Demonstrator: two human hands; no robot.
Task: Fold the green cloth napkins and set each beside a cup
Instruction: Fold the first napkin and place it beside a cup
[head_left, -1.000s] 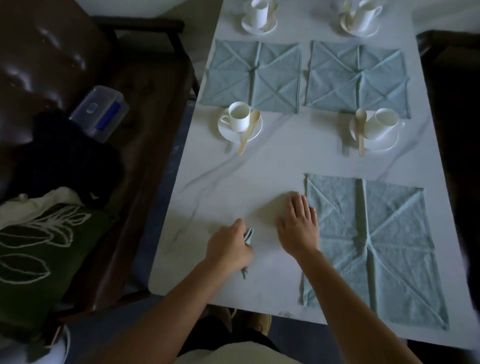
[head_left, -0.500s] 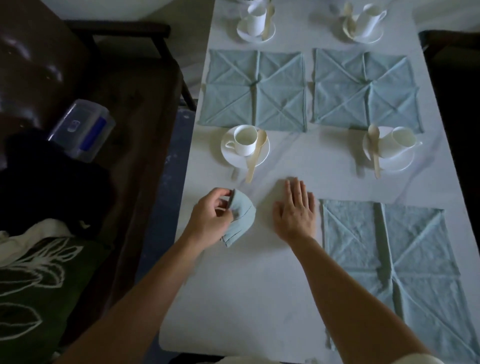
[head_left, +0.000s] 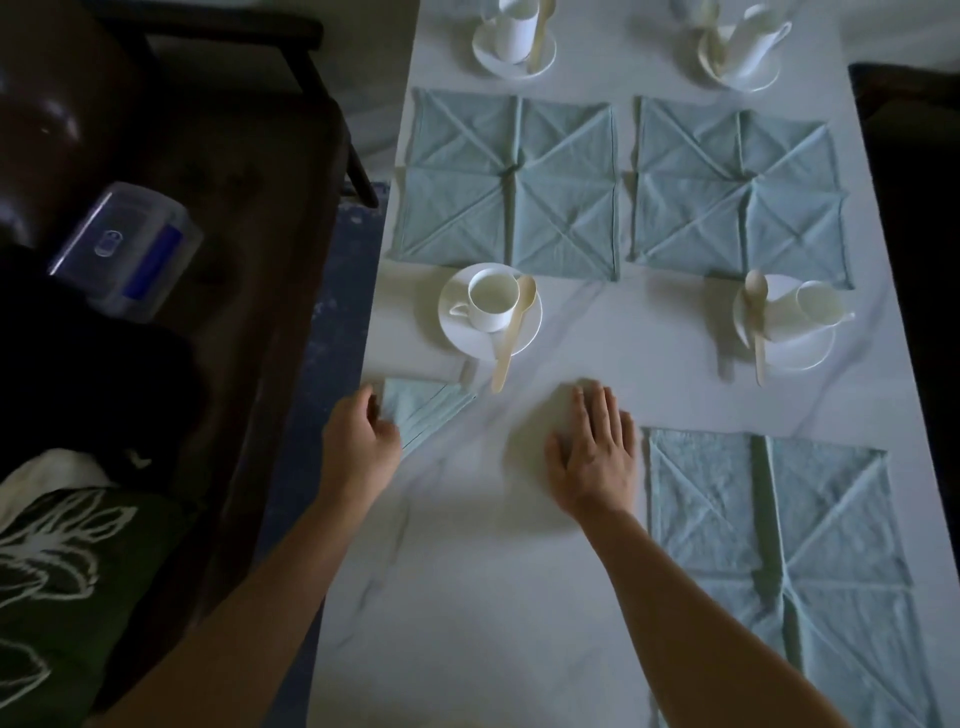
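Note:
A small folded green napkin (head_left: 423, 410) lies flat near the table's left edge, just below the near-left cup (head_left: 492, 302) on its saucer. My left hand (head_left: 361, 444) touches its near corner, fingers curled on it. My right hand (head_left: 595, 454) rests flat and open on the bare tabletop. Three unfolded creased green napkins lie spread out: one at near right (head_left: 779, 561), one at far left (head_left: 511, 189), one at far right (head_left: 737, 195). The near-right cup (head_left: 813, 309) leans tilted on its saucer.
Wooden spoons (head_left: 511, 335) rest on the saucers. Two more cups (head_left: 514, 28) stand at the table's far end. The white marble table (head_left: 493, 597) has a dark couch on its left holding a plastic box (head_left: 127, 249) and a green cushion (head_left: 57, 587).
My left hand carried the folded napkin forward and left, then laid it flat below the near-left cup. My right hand stayed flat on the table.

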